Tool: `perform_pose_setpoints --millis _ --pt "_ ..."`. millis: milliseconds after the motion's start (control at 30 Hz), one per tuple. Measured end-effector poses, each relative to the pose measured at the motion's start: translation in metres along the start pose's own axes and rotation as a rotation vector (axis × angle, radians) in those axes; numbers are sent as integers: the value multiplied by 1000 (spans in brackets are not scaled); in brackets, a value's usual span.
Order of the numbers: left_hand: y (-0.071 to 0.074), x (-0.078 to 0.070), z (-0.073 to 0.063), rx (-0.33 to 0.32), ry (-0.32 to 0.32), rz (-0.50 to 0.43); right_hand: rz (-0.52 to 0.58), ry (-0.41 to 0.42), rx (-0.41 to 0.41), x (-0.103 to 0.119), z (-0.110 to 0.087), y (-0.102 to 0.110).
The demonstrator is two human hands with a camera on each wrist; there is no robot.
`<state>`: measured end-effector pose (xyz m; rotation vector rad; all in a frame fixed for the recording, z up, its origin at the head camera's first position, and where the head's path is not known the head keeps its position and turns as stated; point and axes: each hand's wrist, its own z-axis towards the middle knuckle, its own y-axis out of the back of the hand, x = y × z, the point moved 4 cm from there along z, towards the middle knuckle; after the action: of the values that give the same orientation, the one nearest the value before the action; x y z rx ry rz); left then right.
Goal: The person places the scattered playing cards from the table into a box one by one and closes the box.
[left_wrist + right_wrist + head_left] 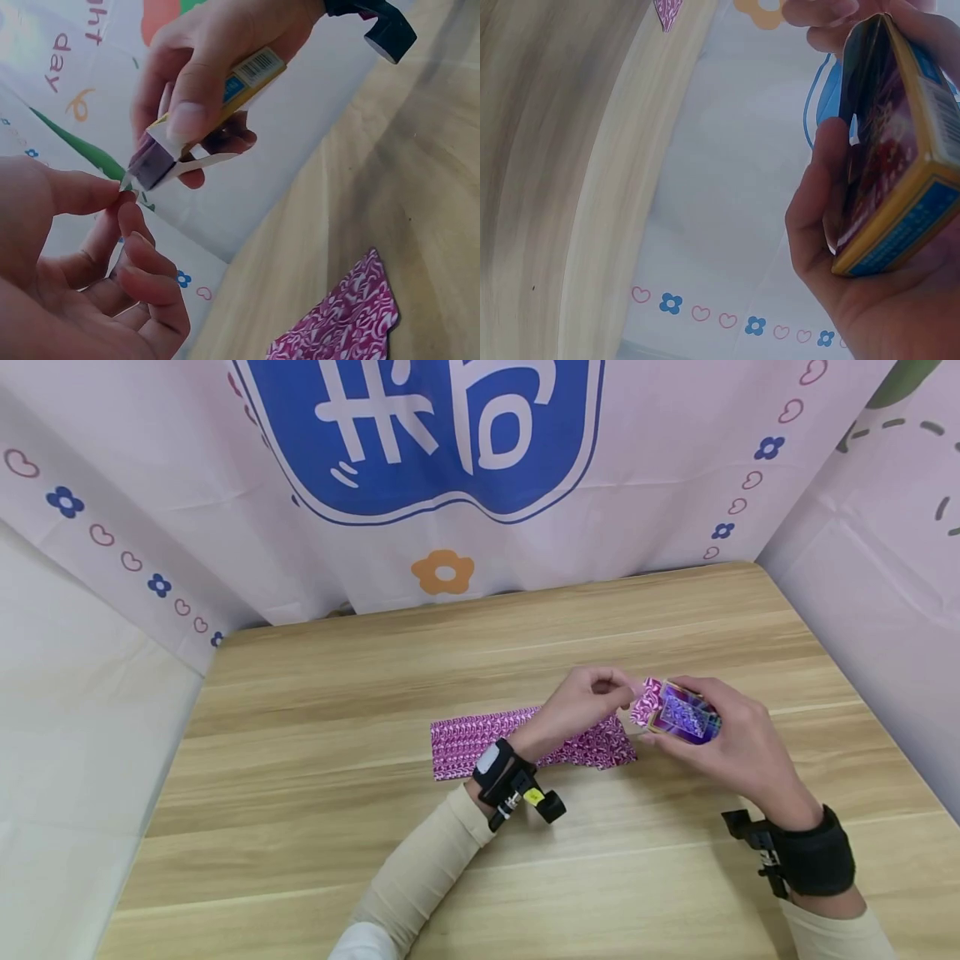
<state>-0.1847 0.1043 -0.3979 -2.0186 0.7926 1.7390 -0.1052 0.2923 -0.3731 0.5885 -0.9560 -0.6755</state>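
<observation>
One card box (684, 714), yellow-edged with a barcode, is held above the table (300, 843), its open end toward the left hand (581, 702). A pink-and-white patterned stack (647, 702) pokes out of that end; how many pieces it has cannot be told. A white flap (211, 160) sticks out beside the opening. Left of the card box, one long spread of patterned cards (468, 745) lies on the table, too overlapped to count, partly hidden by the left hand. Two hands are at work: the right hand (750, 747) grips the card box between thumb and fingers; the left has thumb and forefinger closed on a thin pale piece (126, 181) at the opening, other fingers loosely bent.
</observation>
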Motion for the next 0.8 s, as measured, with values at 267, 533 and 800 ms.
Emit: perform_pose_setpoints --millis 267,533,800 --pt "-8 6 2 41 25 1 7 15 -17 1 1 0" --pt "-6 6 -3 38 24 -15 7 19 10 8 5 -1" --pt "-9 6 -5 30 50 5 12 28 -15 10 -1 -1"
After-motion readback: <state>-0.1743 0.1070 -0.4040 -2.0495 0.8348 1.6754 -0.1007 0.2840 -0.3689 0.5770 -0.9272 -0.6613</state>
